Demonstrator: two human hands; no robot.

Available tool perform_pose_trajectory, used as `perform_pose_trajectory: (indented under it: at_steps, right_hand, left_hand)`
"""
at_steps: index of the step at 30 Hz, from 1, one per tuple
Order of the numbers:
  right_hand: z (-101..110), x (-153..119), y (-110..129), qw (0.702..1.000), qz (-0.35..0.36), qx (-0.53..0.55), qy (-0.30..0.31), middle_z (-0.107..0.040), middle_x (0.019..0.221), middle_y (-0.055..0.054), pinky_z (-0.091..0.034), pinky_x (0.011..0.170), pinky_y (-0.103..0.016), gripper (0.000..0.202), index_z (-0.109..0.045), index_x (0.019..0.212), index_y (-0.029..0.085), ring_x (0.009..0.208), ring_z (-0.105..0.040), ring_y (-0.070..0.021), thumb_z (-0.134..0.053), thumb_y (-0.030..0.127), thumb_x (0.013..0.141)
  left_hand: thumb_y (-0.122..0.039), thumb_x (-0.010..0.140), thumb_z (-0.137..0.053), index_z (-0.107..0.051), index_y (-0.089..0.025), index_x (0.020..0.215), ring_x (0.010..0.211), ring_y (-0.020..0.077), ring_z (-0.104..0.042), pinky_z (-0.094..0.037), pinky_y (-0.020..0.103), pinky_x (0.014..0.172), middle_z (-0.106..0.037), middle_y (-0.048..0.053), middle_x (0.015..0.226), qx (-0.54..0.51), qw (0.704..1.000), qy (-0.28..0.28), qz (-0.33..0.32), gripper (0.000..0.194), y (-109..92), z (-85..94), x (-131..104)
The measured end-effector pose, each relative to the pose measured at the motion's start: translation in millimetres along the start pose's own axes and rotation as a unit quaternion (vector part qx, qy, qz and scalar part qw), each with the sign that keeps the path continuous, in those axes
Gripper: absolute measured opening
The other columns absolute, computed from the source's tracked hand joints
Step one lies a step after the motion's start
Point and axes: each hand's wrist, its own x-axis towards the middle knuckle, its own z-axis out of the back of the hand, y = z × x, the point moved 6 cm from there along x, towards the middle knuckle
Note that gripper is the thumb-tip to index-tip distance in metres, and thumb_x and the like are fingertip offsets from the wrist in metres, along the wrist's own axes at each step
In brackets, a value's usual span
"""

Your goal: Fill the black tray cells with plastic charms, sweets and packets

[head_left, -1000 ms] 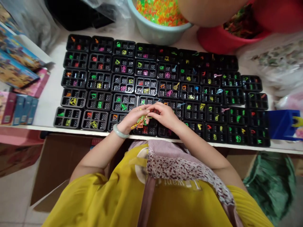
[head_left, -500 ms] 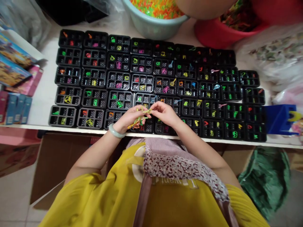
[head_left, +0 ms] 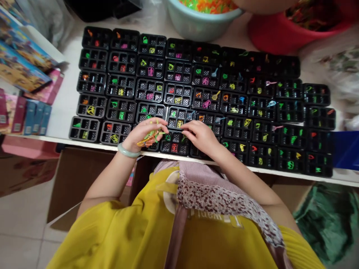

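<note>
Small coloured plastic pieces (head_left: pixel 151 138), mostly green, yellow and orange, are bunched in my left hand (head_left: pixel 141 134), its fingers curled around them. A pale bangle circles that wrist. My right hand (head_left: pixel 202 137) hovers over the right side of a front-row black tray (head_left: pixel 175 152), its thumb and fingertips slightly apart. Just below those fingertips is a small green piece (head_left: pixel 184 138); whether it still touches them is unclear. That tray also holds a red piece (head_left: pixel 174 147) and another green one (head_left: pixel 167 137). My hands partly cover neighbouring trays.
Rows of black compartment trays (head_left: pixel 92 84) with small coloured pieces cover the table (head_left: pixel 60 119). Behind them stand a pale blue basin (head_left: pixel 202 28) of pieces and a red basin (head_left: pixel 266 37). Boxes (head_left: pixel 33 117) stand at left, a blue holder (head_left: pixel 346 149) at right.
My hands have moved apart, the left going left with its bunch and the right moving over the front tray. A green piece now shows there. The whole view has shifted slightly.
</note>
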Motion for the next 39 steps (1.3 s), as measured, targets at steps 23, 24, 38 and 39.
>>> perform_pose_trajectory:
  at_steps: [23, 24, 38, 39]
  right_hand:
    - [-61, 70, 34, 0.980, 0.130, -0.106, 0.105, -0.063, 0.091, -0.007, -0.042, 0.074, -0.034, 0.020, -0.071, 0.090, 0.020, 0.087, -0.055, -0.0217, -0.052, 0.021, 0.091]
    - [-64, 69, 34, 0.977, 0.127, -0.126, 0.114, -0.063, 0.092, -0.008, -0.042, 0.074, -0.034, 0.021, -0.071, 0.093, 0.020, 0.087, -0.055, -0.0225, -0.051, 0.020, 0.091]
    - [-65, 60, 104, 0.971, 0.236, -0.042, 0.013, -0.059, 0.112, -0.010, -0.051, 0.086, -0.037, 0.028, -0.061, 0.118, 0.021, 0.102, -0.057, -0.0221, -0.052, 0.027, 0.093]
    - [-64, 66, 101, 0.972, 0.231, -0.043, 0.005, -0.060, 0.109, -0.009, -0.051, 0.085, -0.036, 0.025, -0.063, 0.115, 0.022, 0.100, -0.057, -0.0211, -0.051, 0.027, 0.094]
  left_hand:
    - [-0.019, 0.072, -0.067, -0.063, -0.009, 0.094, 0.041, 0.0067, -0.050, -0.027, 0.014, 0.027, -0.069, 0.007, 0.077, -0.103, 0.985, -0.128, -0.056, 0.024, -6, 85.1, -59]
    - [-0.019, 0.072, -0.066, -0.063, -0.009, 0.093, 0.041, 0.0070, -0.050, -0.027, 0.013, 0.027, -0.069, 0.007, 0.076, -0.118, 0.982, -0.137, -0.058, 0.023, -6, 87.3, -59]
    - [-0.016, 0.086, -0.050, -0.063, -0.013, 0.085, 0.067, 0.0099, -0.065, -0.052, 0.019, 0.064, -0.067, 0.002, 0.074, -0.362, 0.890, -0.256, -0.102, 0.013, -3, 45.9, -1]
    - [-0.016, 0.086, -0.050, -0.063, -0.013, 0.084, 0.071, 0.0104, -0.066, -0.052, 0.019, 0.068, -0.066, 0.002, 0.073, -0.370, 0.885, -0.258, -0.114, 0.013, -6, 44.1, 3]
